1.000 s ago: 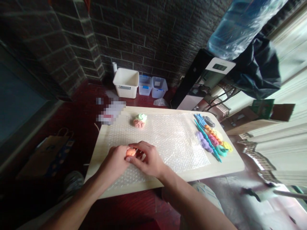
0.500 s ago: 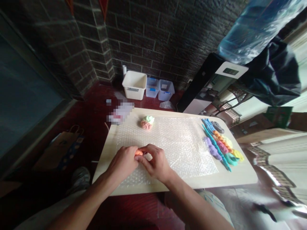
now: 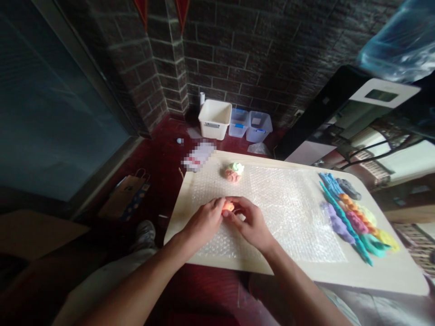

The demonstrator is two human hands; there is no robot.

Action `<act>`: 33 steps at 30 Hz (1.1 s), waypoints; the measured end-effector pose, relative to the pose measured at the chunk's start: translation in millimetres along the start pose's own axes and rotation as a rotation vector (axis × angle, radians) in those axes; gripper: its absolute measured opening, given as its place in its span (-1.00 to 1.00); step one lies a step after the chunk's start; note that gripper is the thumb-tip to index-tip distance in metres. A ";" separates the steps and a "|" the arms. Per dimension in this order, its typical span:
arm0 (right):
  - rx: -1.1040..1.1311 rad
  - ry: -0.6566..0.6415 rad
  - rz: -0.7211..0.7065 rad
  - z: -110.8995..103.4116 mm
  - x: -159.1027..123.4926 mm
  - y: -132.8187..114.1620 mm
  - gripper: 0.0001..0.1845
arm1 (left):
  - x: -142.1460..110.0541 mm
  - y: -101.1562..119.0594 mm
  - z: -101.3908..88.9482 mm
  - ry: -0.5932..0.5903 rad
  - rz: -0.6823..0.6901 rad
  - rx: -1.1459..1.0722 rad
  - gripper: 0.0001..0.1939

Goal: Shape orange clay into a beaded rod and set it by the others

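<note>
My left hand (image 3: 206,222) and my right hand (image 3: 250,222) meet over the bubble wrap (image 3: 272,203). Between their fingertips is a small lump of orange modelling clay (image 3: 227,207). My left fingers wrap its left side, while the thumb and fingers of my right hand pinch it from the right. Part of the lump is hidden by the fingers. Beyond the hands, a pink and pale green clay ball (image 3: 234,172) rests on the wrap.
Several coloured clay pieces, among them a long teal strip (image 3: 346,224), lie at the right of the table (image 3: 380,276). On the floor behind stand a cream basket (image 3: 215,120) and two clear bins (image 3: 258,127). A paper bag (image 3: 124,197) lies left of the table.
The view has turned left, so the table and hands appear further right. Both hands stay on the orange clay, with their fingers slightly shifted around it.
</note>
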State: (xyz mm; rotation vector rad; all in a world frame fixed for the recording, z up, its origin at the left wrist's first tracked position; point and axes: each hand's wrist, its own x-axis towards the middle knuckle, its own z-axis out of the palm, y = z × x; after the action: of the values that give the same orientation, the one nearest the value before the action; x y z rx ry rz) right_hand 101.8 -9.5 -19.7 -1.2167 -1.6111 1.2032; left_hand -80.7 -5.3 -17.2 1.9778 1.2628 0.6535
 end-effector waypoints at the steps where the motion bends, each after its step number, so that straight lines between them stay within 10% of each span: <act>1: -0.016 -0.004 -0.009 -0.9 -0.2 -0.9 -0.59 | 0.4 0.6 -0.3 -0.007 -0.012 0.002 -0.75; 24: 0.035 -0.029 -0.036 -15.5 -0.7 -0.8 -0.56 | 4.8 3.3 -14.3 0.010 -0.117 -0.324 -0.75; 33: 0.132 -0.057 -0.070 -18.8 -0.5 -2.8 -0.65 | 4.9 1.7 -8.6 -0.094 -0.201 -0.854 -0.63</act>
State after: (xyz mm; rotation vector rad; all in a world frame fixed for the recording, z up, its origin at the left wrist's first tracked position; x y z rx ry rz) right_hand 118.9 -5.9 -12.2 -1.0441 -1.5757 1.2884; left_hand -84.0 1.2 -10.2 1.1486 0.8869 0.8112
